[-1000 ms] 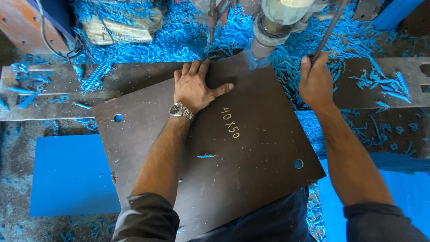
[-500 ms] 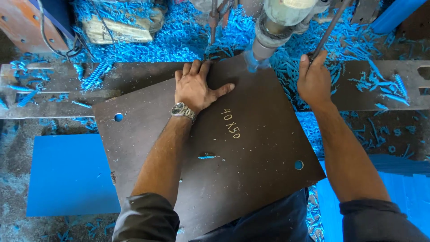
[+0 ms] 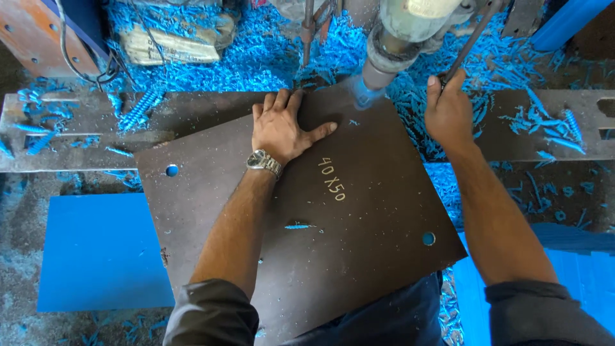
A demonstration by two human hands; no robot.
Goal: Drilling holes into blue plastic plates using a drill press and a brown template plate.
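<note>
The left hand [image 3: 282,128] lies flat on the dark plate [image 3: 359,243], fingers together, thumb spread out, a watch [image 3: 264,163] on the wrist. The plate rests tilted on the steel bed [image 3: 77,128], its far corner under the drill [image 3: 400,38], where blue dust blurs the tip. The right hand [image 3: 448,112] is wrapped around the thin lever [image 3: 471,41], fingers clamped on it. Blue shavings [image 3: 256,54] litter the bed. Two holes show in the plate's corners, and a blue sheet [image 3: 96,256] lies below it.

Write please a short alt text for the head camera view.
A person's left hand presses flat on a dark square plate under a drill head, while the right hand grips the drill's lever. Blue shavings lie all around.
</note>
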